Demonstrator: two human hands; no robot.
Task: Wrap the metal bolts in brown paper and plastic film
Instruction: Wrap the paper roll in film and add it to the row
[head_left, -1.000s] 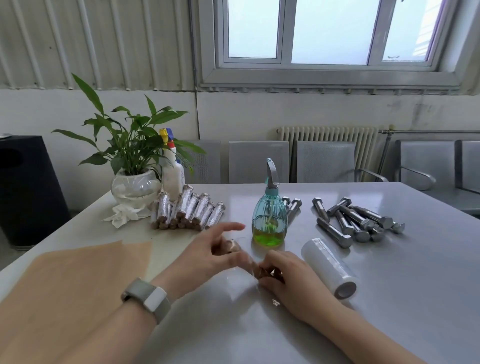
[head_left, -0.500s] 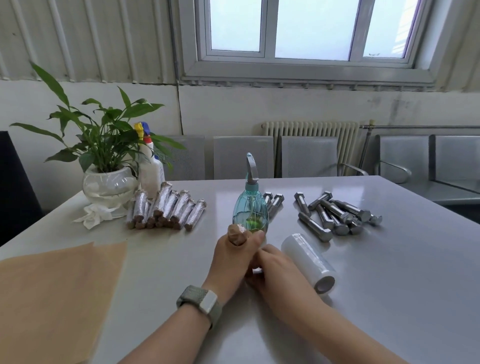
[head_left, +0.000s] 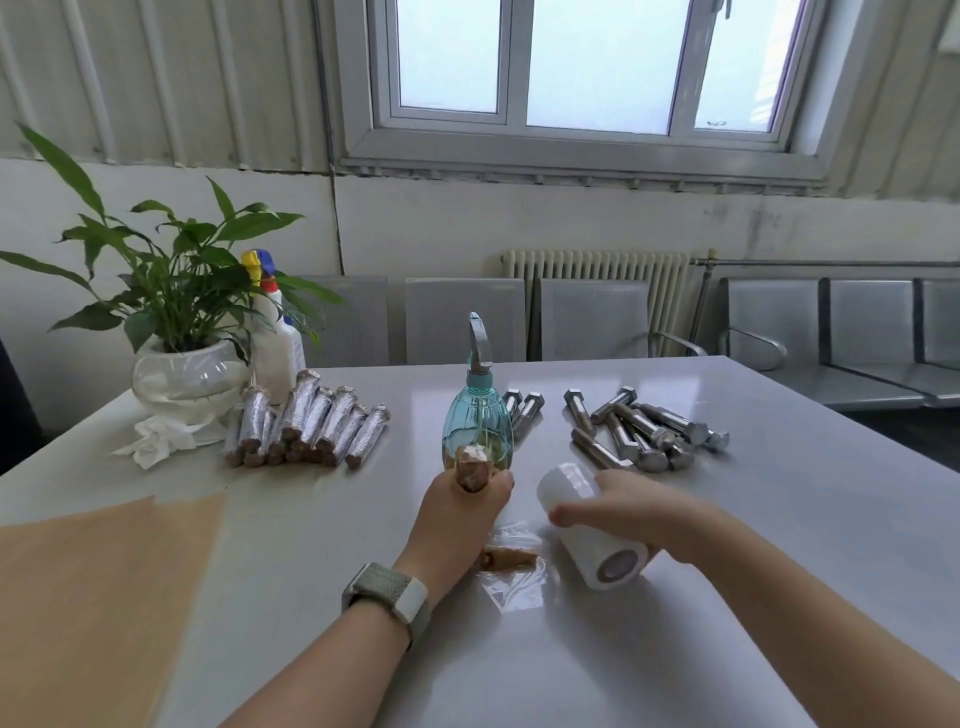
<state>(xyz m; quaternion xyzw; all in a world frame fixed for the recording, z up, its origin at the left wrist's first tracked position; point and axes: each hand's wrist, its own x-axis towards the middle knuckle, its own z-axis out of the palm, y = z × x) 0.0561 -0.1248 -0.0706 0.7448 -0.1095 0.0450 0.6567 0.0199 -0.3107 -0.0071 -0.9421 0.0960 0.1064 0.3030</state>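
My left hand (head_left: 457, 514) is shut on a bolt wrapped in brown paper (head_left: 471, 467), held tilted, its top end poking out above my fist. A strip of clear plastic film (head_left: 514, 577) hangs around the bolt's lower end and lies on the table. My right hand (head_left: 628, 506) grips the white roll of plastic film (head_left: 592, 535), which rests on the table just right of the bolt. Several bare metal bolts (head_left: 639, 431) lie in a pile beyond the roll. Several wrapped bolts (head_left: 306, 426) lie in a row at the back left. Brown paper sheets (head_left: 98, 587) lie at the left.
A teal spray bottle (head_left: 478, 415) stands right behind my left hand. A potted plant (head_left: 182, 369), a white spray bottle (head_left: 272, 338) and a crumpled tissue (head_left: 156, 441) sit at the back left of the grey table (head_left: 779, 545). Metal chairs stand beyond the far edge.
My left hand closed around the paper-wrapped bolt and raised it on end. My right hand left the bolt and took hold of the film roll. The camera has turned.
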